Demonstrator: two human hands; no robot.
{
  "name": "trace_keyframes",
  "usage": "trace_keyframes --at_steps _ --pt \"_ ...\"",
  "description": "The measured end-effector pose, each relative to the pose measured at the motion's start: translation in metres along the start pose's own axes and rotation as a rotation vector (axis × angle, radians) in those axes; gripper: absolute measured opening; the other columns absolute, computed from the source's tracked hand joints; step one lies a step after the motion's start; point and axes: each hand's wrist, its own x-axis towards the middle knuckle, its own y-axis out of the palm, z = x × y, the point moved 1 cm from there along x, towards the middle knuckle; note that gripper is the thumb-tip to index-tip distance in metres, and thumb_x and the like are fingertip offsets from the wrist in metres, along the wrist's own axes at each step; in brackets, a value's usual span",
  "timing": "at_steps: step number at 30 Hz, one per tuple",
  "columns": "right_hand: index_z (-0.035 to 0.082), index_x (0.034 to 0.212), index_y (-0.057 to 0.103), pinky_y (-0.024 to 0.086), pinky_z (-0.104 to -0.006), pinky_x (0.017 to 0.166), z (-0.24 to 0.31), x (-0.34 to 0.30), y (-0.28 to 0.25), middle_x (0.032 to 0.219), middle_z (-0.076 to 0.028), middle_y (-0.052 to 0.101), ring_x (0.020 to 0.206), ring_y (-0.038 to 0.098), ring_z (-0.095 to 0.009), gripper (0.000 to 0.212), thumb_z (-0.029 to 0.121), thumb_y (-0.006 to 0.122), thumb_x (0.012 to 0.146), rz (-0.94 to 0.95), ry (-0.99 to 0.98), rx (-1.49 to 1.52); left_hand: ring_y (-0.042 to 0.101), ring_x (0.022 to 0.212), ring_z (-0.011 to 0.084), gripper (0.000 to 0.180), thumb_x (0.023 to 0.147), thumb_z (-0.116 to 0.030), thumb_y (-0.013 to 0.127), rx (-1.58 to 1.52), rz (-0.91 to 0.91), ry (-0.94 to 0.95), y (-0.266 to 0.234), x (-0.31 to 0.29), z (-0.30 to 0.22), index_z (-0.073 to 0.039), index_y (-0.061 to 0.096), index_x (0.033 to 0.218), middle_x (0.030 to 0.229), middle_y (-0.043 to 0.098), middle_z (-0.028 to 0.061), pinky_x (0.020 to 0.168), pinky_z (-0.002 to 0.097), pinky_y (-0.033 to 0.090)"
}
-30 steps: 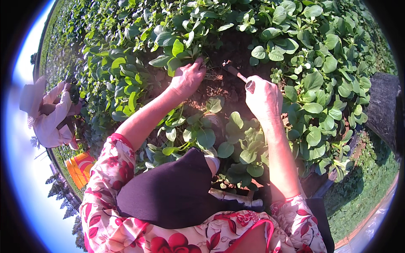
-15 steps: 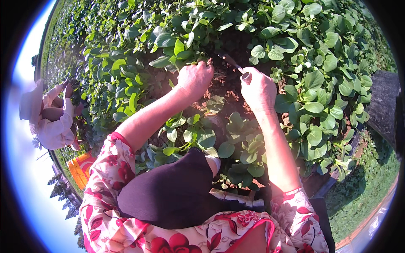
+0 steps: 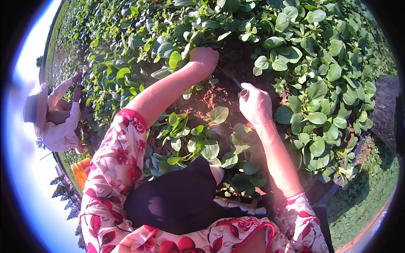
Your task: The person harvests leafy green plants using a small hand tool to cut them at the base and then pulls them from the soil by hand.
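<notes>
My left hand (image 3: 204, 60) reaches in among the leafy green plants (image 3: 168, 49). It looks curled closed, its back toward me; the fingertips and whatever they hold are hidden. To its right and nearer to me, my right hand (image 3: 258, 105) is wrapped round the handle of a slim bladed hand tool (image 3: 233, 79). The round handle end (image 3: 244, 93) pokes out by the thumb. Its dark narrow blade points away and left, toward the shaded soil beside my left hand. Reddish bare soil (image 3: 211, 100) shows between and below my hands.
Broad-leaved plants (image 3: 318, 101) grow densely ahead and to the right. Several low plants (image 3: 204, 143) stand close to my body. At the far right is a dark rounded container (image 3: 386, 111). Another person (image 3: 59, 118) in a hat crouches at left, near an orange bucket (image 3: 80, 172).
My left hand has moved slightly farther off and turned, its fingers now out of sight. My right hand has drawn a little nearer to me with the tool. The other person's arms have shifted.
</notes>
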Motion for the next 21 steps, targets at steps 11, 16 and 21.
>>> trace_keyframes --at_steps 11,16,21 --pt "0.009 0.1 0.068 0.054 -0.0408 0.065 -0.003 0.034 0.049 0.081 -0.014 0.068 0.075 0.066 -0.033 0.025 0.009 0.065 0.076 -0.14 -0.148 -0.01 0.07 0.077 0.0274 0.016 0.081 -0.021 0.062 0.006 -0.14 -0.052 0.009 0.001 0.009 -0.009 0.072 0.084 0.084 0.071 0.0128 0.064 0.0386 0.056" --pt "0.008 0.099 0.065 0.054 -0.0405 0.065 -0.002 0.014 0.032 0.081 -0.012 0.067 0.073 0.066 -0.033 0.024 0.005 0.066 0.075 -0.289 -0.156 0.022 0.067 0.085 0.031 0.03 0.081 -0.032 0.063 -0.202 -0.242 -0.019 0.018 -0.025 0.021 -0.007 0.067 0.097 0.092 0.068 0.0135 0.073 0.0398 0.055" --pt "0.012 0.095 0.063 0.054 -0.0389 0.064 -0.004 0.01 0.042 0.08 -0.008 0.066 0.075 0.065 -0.027 0.026 0.009 0.068 0.07 -0.224 -0.054 -0.057 0.065 0.086 0.0334 0.023 0.083 -0.026 0.06 -0.202 -0.186 -0.031 0.016 -0.023 0.011 -0.007 0.062 0.094 0.09 0.067 0.0127 0.074 0.0416 0.054"
